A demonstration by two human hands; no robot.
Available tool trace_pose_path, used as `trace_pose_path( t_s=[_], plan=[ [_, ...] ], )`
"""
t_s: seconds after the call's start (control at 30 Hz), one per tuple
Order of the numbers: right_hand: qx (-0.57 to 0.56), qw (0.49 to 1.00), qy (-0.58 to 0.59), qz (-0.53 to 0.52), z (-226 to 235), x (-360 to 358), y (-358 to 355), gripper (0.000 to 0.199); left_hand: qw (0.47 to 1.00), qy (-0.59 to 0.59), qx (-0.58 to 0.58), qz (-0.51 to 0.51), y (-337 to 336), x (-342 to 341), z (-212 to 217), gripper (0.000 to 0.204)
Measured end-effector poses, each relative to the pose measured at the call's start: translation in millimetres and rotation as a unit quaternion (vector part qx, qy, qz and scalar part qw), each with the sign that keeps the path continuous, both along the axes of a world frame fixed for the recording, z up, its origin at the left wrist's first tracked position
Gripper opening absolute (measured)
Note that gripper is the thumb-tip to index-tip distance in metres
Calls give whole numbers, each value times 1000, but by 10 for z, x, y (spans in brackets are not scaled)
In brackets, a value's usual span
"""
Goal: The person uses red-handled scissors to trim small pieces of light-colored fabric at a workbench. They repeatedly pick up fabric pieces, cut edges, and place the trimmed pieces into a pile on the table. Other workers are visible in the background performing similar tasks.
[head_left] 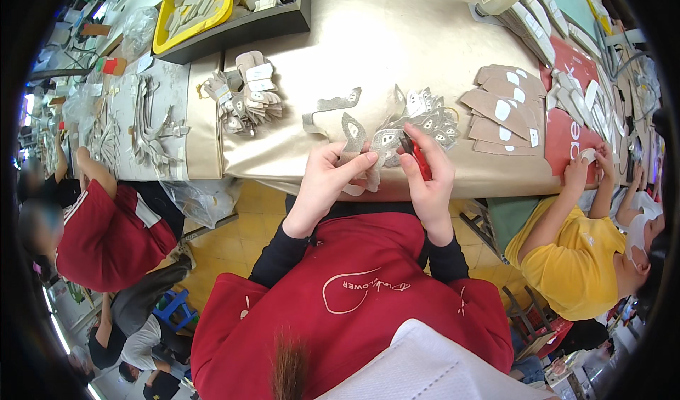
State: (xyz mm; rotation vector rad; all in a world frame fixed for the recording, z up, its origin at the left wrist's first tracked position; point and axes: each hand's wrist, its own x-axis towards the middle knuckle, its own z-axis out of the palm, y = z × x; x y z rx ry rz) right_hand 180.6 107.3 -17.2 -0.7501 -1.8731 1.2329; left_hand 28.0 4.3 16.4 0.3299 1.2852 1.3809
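From here I see both forearms angled inward over the near edge of the table (pixel 397 28). The left hand (pixel 320 182), palm turned inward, pinches a grey cut-out piece (pixel 383 145) between thumb and fingertips. The right hand (pixel 433 184), raised close beside it, curls its fingers around red-handled snips (pixel 422 165), their tip at the piece.

Left hand (pixel 329 177) pinches grey cutout (pixel 386 145) at near edge of table (pixel 375 38); right hand (pixel 433 184) holds red-handled snips (pixel 421 162) just beside it. Cutout bundle (pixel 249 101) left, brown panels (pixel 489 127) right, yellow tray (pixel 161 40) far left.
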Motion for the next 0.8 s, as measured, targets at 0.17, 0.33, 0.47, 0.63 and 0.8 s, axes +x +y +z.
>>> trace_pose_path(
  t_s=[0.17,0.33,0.47,0.63,0.8],
  plan=[
    [179,983,-47,-21,10,42,-11,42,995,96,3,32,-3,30,-33,15],
    [214,976,-38,-13,6,13,-32,40,991,126,27,22,-14,33,-28,19],
    [213,976,-54,-6,-6,-5,-32,38,988,152,32,24,-10,37,-2,19],
    [210,976,-61,5,3,5,-36,40,988,151,27,33,-21,41,1,21],
    [198,978,-67,9,5,4,-42,41,981,193,37,9,-48,11,-31,16]
  ],
)
